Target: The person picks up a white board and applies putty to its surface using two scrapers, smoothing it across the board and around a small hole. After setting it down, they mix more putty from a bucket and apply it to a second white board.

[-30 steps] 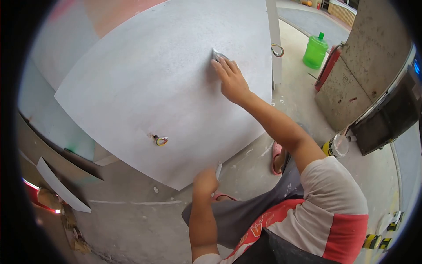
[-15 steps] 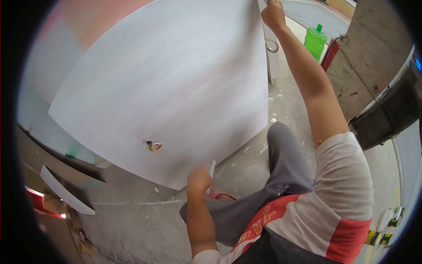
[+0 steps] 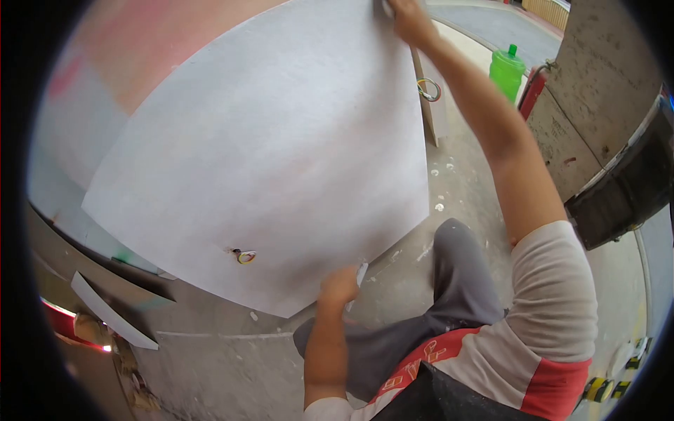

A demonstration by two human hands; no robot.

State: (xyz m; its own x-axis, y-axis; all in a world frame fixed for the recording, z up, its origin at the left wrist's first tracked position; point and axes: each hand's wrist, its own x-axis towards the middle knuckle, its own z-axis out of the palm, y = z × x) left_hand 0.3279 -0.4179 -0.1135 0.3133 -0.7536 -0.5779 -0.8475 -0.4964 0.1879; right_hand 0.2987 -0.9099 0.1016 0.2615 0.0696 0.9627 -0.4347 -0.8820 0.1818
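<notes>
A large flat white panel (image 3: 267, 154) fills the middle of the view, with a small bundle of coloured wires (image 3: 245, 257) coming through it near its lower part. My left hand (image 3: 340, 285) is closed at the panel's lower edge, around a thin pale flat piece (image 3: 361, 274) that sticks up beside the fingers. At the top, my right hand (image 3: 411, 21) lies over the panel's upper right edge. Its fingers are partly cut off by the frame and blurred, and a small greyish thing shows at them. Another loop of coloured wires (image 3: 429, 89) hangs at the right edge.
A green bottle (image 3: 507, 72) stands on the floor at the upper right, beside a red post (image 3: 532, 95). A curved white strip (image 3: 112, 312) lies at the lower left. Yellow-and-black rolls (image 3: 599, 389) are at the lower right. My bent knee (image 3: 456, 245) is near the panel.
My right hand has moved left, onto the panel's top edge. My left hand has moved slightly right and up with the pale piece. The view has shifted a little.
</notes>
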